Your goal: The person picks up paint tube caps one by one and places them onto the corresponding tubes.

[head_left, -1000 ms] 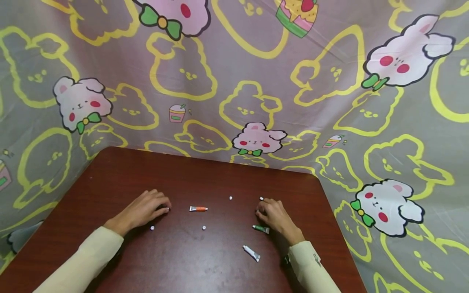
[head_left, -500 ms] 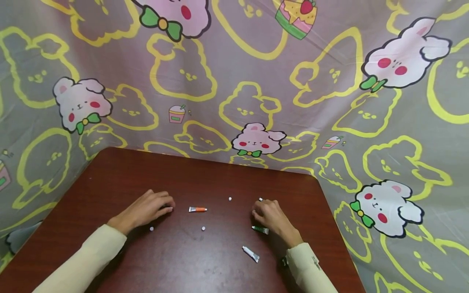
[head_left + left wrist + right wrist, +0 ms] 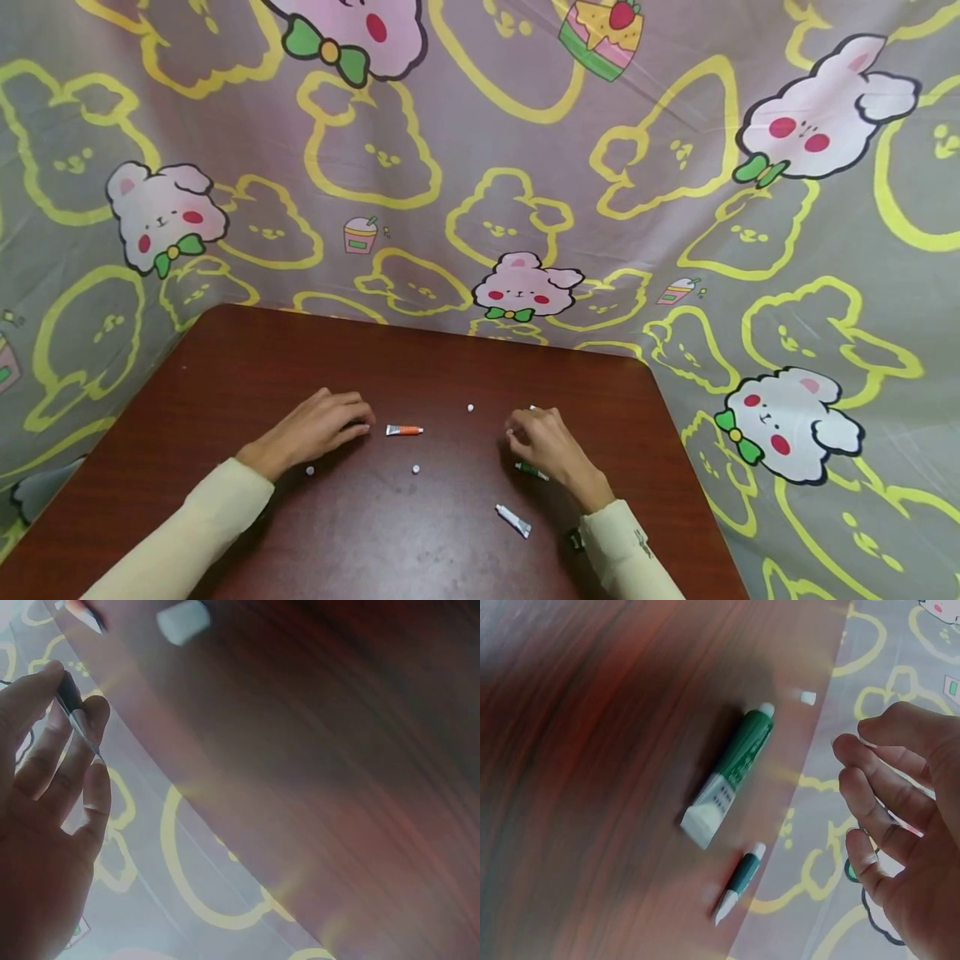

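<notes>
Just left of the orange tube (image 3: 405,431), your left hand (image 3: 318,425) pinches a dark tube (image 3: 70,694)

Your left grip is closed on that tube, thumb against fingers, its silver end slanting away in the left wrist view; in the head view, your hand hides it. The orange tube lies flat on the worktop (image 3: 390,354). Well to the right of it is your right hand (image 3: 551,446), its grip released, fingers loosely curled. Also right of the orange tube, but nearer you, lies the green tube (image 3: 532,472), beside that hand; the white tube (image 3: 513,521) lies nearer you again. A teal tube (image 3: 742,876) shows near the green one in your right wrist view; you cannot tell its place from the orange tube. One white cap (image 3: 416,469) sits on your side of the orange tube, a second cap (image 3: 470,407) beyond it and to the right, a third cap (image 3: 310,471) to its left, near your left wrist.
</notes>
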The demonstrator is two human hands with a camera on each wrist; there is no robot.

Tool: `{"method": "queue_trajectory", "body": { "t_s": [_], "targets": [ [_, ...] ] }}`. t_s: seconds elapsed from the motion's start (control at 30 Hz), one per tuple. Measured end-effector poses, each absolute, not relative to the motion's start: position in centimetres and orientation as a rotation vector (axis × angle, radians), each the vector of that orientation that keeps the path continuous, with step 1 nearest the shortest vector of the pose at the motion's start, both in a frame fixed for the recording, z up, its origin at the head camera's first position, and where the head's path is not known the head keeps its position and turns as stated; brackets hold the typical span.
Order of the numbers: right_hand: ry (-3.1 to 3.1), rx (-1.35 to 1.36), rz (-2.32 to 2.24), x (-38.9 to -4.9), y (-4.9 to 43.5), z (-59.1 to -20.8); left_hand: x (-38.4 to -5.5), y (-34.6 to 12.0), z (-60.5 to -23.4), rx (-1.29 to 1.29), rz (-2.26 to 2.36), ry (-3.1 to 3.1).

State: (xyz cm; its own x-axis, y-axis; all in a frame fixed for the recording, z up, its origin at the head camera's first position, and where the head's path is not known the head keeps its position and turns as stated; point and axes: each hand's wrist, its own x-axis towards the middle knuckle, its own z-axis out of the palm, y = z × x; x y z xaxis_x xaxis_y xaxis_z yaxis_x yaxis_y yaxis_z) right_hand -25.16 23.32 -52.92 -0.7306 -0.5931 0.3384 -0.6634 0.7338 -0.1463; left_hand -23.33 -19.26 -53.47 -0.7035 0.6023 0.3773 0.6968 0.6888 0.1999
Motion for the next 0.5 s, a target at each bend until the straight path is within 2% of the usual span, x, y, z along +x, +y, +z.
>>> {"method": "queue_trajectory", "body": {
  "t_s": [0.5],
  "targets": [
    [-2.635,1.024,0.408,-24.3,21.7,-52.3,-23.0,-15.4,-52.4,-1.085,-0.552,-2.600]
  ]
}}
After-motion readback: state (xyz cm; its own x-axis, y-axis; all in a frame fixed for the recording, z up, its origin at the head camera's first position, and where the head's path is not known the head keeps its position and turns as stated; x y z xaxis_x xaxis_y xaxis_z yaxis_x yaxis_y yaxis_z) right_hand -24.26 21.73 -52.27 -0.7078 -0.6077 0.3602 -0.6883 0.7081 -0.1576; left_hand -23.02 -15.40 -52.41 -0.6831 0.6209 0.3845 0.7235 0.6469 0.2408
